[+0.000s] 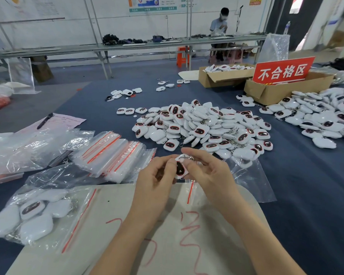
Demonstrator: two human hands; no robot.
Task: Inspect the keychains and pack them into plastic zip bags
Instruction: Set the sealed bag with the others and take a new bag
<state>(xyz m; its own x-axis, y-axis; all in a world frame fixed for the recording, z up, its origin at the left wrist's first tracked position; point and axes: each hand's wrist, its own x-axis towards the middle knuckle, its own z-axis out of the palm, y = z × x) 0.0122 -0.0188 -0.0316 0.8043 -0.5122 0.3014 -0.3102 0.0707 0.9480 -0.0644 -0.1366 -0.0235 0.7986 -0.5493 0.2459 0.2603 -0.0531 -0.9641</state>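
Both hands hold one white keychain [180, 169] with a dark red-rimmed face, above the near middle of the table. My left hand [157, 176] grips its left side with curled fingers. My right hand [206, 168] pinches its right side near the metal ring. A clear zip bag [252, 181] with a red strip lies under and right of my right hand. A big pile of the same keychains [205, 128] lies just beyond the hands. Stacks of empty zip bags [115, 155] lie to the left. A filled zip bag [38, 215] holds several keychains at the near left.
A beige board [117, 225] with red scribbles covers the near table. Another keychain heap [322, 116] sits at the right, behind it cardboard boxes [270, 92] and a red sign [283, 71]. A pen [45, 121] lies on pink paper at left. A person sits at a far bench.
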